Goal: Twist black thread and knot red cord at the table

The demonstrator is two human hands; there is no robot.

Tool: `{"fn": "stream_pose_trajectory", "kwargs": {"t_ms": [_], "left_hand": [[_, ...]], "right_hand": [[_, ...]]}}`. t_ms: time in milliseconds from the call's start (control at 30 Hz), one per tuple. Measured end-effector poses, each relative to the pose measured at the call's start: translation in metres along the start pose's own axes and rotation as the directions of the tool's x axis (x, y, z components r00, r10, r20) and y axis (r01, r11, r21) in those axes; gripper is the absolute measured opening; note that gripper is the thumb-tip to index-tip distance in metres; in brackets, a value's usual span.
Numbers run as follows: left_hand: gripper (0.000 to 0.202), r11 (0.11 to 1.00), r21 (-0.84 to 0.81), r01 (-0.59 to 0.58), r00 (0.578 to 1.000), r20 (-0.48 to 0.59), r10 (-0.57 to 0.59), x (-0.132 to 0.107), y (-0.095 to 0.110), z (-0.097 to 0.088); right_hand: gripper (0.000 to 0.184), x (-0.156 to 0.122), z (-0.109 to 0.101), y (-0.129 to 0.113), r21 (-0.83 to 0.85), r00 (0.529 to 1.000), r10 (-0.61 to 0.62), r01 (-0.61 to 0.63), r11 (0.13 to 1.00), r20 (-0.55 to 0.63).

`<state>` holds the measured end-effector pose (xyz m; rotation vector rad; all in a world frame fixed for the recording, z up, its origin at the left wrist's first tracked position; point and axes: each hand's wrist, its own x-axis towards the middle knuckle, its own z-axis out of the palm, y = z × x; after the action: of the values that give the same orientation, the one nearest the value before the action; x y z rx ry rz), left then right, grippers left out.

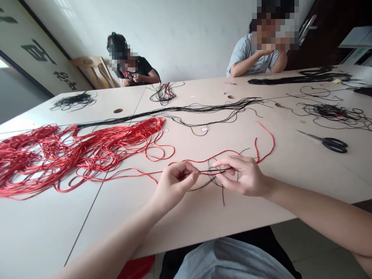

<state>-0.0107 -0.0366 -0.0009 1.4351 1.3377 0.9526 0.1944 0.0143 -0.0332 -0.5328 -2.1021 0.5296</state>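
My left hand (174,182) is closed in a pinch on a thin black cord (207,171) and a red cord (229,152), just above the table. My right hand (242,174) pinches the same black cord a little to the right, where it forms a small loop or knot. Loose black ends hang down below my right fingers. The red cord runs left to a big pile of red cords (58,155) and curls away to the right past my right hand.
Black-handled scissors (328,141) lie at the right. A long bundle of black cords (186,110) crosses the beige table (290,170). More black tangles sit far left and far right. Two other people sit at the far side, one handling cords.
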Motion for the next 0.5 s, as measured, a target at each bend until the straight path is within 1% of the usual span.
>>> {"fn": "stream_pose_trajectory", "kwargs": {"t_ms": [133, 200, 233, 300, 400, 500], "left_hand": [[0.018, 0.998, -0.024, 0.059, 0.996, -0.061, -0.061, 0.009, -0.001, -0.012], [0.016, 0.991, -0.107, 0.086, 0.994, -0.062, -0.093, 0.015, -0.004, -0.019], [0.018, 0.978, -0.177, 0.107, 0.992, -0.043, -0.116, 0.018, -0.006, -0.024], [0.026, 0.931, -0.323, 0.170, 0.985, 0.052, -0.162, 0.023, -0.010, -0.032], [0.025, 0.901, -0.380, 0.211, 0.977, 0.123, -0.176, 0.028, -0.010, -0.043], [0.023, 0.870, -0.422, 0.255, 0.964, 0.182, -0.195, 0.029, -0.003, -0.053]], "right_hand": [[0.009, 0.004, 0.000, 0.013, -0.061, 0.997, -0.012, 0.007, 0.998, -0.077], [0.003, 0.006, -0.003, 0.019, -0.071, 0.995, -0.019, 0.012, 0.997, -0.096], [0.002, 0.007, -0.005, 0.021, -0.065, 0.995, -0.009, 0.003, 0.998, -0.098], [0.003, 0.008, -0.009, 0.025, -0.035, 0.995, 0.032, -0.036, 0.999, -0.097], [0.005, 0.010, -0.015, 0.029, 0.017, 0.989, 0.110, -0.109, 0.994, -0.099], [0.009, 0.012, -0.021, 0.032, 0.065, 0.978, 0.187, -0.182, 0.981, -0.088]]}}
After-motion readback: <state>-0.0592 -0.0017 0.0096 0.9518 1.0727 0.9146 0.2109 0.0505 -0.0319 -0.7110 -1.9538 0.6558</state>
